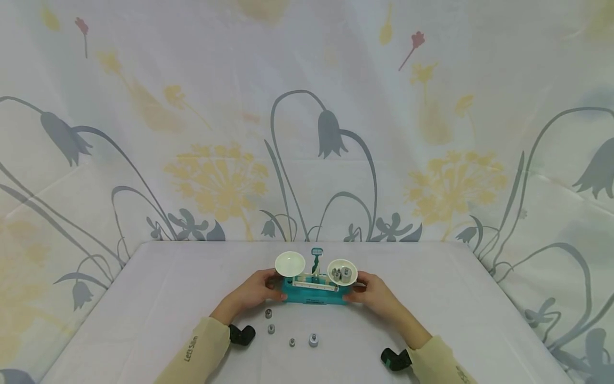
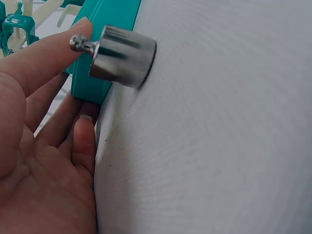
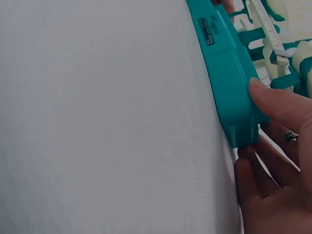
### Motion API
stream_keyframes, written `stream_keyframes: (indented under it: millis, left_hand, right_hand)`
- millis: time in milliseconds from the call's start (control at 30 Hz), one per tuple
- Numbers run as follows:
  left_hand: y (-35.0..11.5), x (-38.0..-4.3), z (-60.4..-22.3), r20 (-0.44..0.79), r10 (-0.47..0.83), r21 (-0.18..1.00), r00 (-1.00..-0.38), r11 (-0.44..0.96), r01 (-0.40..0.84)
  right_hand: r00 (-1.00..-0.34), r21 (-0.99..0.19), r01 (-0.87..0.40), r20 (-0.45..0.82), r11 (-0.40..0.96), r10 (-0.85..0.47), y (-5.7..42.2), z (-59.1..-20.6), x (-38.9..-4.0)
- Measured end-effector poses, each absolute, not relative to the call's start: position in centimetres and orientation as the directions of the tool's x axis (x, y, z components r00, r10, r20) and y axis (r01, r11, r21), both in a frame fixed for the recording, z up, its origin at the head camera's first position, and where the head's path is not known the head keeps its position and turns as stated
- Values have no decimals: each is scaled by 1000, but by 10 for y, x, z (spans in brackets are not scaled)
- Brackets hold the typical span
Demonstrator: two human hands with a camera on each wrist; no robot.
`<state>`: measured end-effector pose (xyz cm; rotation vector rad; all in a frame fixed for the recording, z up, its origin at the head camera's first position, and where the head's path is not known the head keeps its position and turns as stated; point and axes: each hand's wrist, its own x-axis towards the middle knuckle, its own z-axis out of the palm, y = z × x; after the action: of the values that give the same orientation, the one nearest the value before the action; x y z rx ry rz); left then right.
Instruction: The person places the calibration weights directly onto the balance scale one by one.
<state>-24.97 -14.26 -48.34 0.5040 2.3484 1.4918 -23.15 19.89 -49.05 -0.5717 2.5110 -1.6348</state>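
A teal balance scale (image 1: pixel 314 295) with two cream pans stands on the table. Its left pan (image 1: pixel 290 264) holds nothing, while several metal weights (image 1: pixel 346 273) lie in the right pan (image 1: pixel 352 265). My left hand (image 1: pixel 256 292) grips the left end of the base, thumb at the front and fingers behind. At the opposite end my right hand (image 1: pixel 376 294) holds the base the same way; the right wrist view shows the thumb on the teal base (image 3: pixel 229 83). A shiny knobbed weight (image 2: pixel 124 56) appears close by the left thumb in the left wrist view.
Several loose weights stand in front of the scale: two near the left hand, one small weight (image 1: pixel 292 342) and a bigger weight (image 1: pixel 314 340) nearer me. A white cloth (image 1: pixel 192 277) covers the table. A flower-printed curtain (image 1: pixel 307 176) hangs behind it.
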Motion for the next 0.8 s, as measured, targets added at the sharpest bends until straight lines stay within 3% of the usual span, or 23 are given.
stream_keyframes:
  millis: [800]
  left_hand:
    - [-140,-245,-481,-34,449,901,-893,401,168]
  right_hand:
    - [-942,-924,-183,67,337,-328,196,-496,-231]
